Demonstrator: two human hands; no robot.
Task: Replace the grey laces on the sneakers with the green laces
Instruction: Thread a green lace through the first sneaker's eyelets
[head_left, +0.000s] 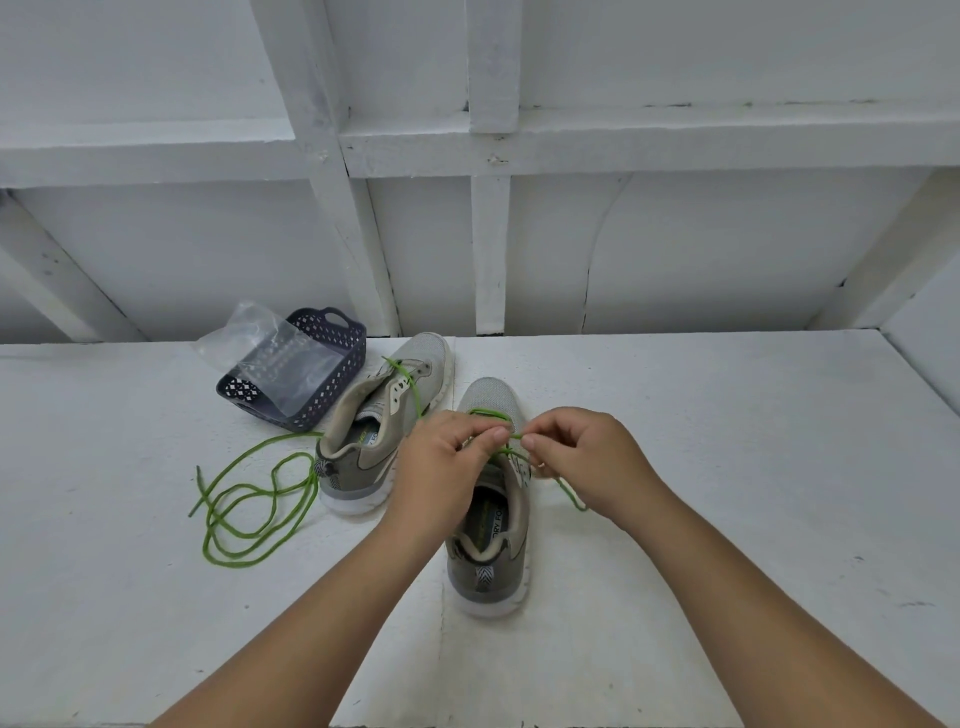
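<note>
Head view, both hands' grip pinching thin green lace (511, 437) over grey sneaker (491, 540), left hand (441, 467), right hand (587, 457).

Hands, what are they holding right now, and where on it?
Both hands, left and right, pinch the green lace over the near sneaker's eyelets.

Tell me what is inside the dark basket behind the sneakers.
A clear plastic bag lies in the dark basket and sticks out over its far rim. Whatever sits under the bag, such as the grey laces, cannot be made out.
</note>
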